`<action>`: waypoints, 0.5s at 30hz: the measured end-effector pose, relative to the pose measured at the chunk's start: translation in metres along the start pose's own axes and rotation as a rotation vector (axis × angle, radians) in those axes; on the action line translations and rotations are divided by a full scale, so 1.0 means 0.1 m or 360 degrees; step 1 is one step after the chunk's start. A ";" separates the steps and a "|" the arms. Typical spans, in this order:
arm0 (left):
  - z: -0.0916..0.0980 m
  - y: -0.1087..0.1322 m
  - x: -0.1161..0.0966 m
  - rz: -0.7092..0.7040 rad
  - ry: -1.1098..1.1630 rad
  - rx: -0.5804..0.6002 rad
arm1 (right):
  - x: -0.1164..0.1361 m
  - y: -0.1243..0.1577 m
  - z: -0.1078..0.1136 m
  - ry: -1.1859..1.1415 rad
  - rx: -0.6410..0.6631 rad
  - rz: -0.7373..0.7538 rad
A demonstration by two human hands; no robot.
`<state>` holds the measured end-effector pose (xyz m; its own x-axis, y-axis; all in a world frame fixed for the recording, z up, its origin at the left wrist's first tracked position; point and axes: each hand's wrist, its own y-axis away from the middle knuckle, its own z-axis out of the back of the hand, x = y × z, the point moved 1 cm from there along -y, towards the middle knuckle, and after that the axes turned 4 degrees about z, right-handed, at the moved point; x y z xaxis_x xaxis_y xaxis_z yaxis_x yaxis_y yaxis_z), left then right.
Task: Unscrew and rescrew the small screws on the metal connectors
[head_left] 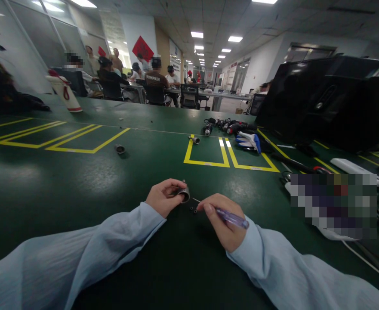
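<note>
My left hand (166, 197) is closed round a small grey metal cup-shaped part (186, 194), its open end turned to the right. In my right hand (224, 215) is a screwdriver with a clear purple handle (232, 218). Its thin shaft (196, 200) points left, toward the metal part, with a small gap between them. Just below the tip, two small dark ring-like pieces (193, 209) lie on the green table (163, 275). Fingers hide much of the metal part.
Another metal cup part (120, 149) lies left, and a metal fitting (195, 140) sits by yellow tape outlines. Toward the right are a blue-and-white glove (248, 141), cabled tools (221, 125), a blurred-out bag (334, 206) and black monitors (325, 99). A white tumbler (66, 92) stands far left. People sit beyond.
</note>
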<state>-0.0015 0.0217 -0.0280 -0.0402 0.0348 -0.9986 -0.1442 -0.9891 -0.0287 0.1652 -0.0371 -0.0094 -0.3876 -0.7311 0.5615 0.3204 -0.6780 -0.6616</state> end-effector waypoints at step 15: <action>-0.03 0.03 -0.04 -0.0001 0.0075 0.0034 | -0.12 0.02 -0.19 -0.0038 0.0082 0.0075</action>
<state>0.0010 0.0178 -0.0243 0.0064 0.0283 -0.9996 -0.1653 -0.9858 -0.0290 0.1540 -0.0282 -0.0265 -0.3502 -0.7636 0.5425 0.3820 -0.6453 -0.6616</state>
